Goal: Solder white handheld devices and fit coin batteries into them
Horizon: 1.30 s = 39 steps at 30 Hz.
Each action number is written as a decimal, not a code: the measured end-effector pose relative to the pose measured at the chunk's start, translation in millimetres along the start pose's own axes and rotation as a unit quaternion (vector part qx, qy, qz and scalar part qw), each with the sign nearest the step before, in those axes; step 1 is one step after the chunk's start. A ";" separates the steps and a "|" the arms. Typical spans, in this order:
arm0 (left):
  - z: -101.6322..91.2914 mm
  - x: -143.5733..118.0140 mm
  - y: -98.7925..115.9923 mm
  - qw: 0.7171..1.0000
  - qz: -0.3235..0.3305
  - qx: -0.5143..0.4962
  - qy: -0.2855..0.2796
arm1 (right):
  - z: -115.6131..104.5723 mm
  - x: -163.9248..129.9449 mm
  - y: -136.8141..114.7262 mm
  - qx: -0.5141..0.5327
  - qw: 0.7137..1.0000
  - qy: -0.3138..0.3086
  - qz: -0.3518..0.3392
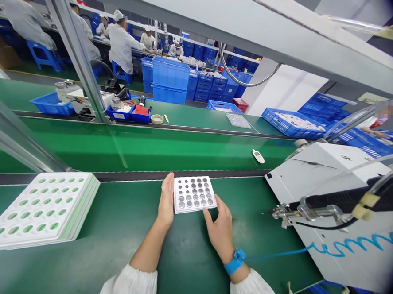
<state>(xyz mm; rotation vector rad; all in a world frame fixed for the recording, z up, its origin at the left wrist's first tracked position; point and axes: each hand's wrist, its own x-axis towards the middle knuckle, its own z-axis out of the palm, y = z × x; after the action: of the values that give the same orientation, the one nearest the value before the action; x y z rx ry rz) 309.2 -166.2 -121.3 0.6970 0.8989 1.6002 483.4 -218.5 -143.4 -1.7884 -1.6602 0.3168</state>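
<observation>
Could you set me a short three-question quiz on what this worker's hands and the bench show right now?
1. True or false: the small white tray between the hands holds round silver discs.
2. Which hand wears the blue wrist strap? A) left hand B) right hand C) both
3. Fill in: the stack of empty white trays lies on the person's ____ side of the green bench.

Key:
1. True. Discs fill most of its pockets.
2. B. A blue coiled cord runs from it toward the white machine.
3. Left. Green shows through its holes, so it holds no discs.
</observation>
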 end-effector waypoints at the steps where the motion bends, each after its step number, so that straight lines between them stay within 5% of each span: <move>1: 0.1 -0.1 0.4 1.000 0.000 -0.003 -0.004 | -0.5 0.0 -0.5 0.003 1.000 0.002 0.000; 9: -1.9 0.1 3.2 0.998 0.024 0.001 0.051 | -4.4 -3.5 -5.2 0.032 0.999 0.012 0.023; 30: -5.9 1.0 0.0 0.996 0.036 -0.020 0.075 | -6.9 -2.8 -5.1 0.107 0.993 0.021 0.039; 39: -10.4 1.6 -10.9 0.991 -0.005 0.098 0.095 | -5.3 -0.2 2.6 0.086 0.995 0.016 0.057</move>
<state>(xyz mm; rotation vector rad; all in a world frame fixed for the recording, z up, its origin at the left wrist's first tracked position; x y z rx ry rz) 306.1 -165.6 -136.1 0.6811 1.2095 1.6022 488.6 -220.2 -141.1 -1.7526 -1.4649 0.4642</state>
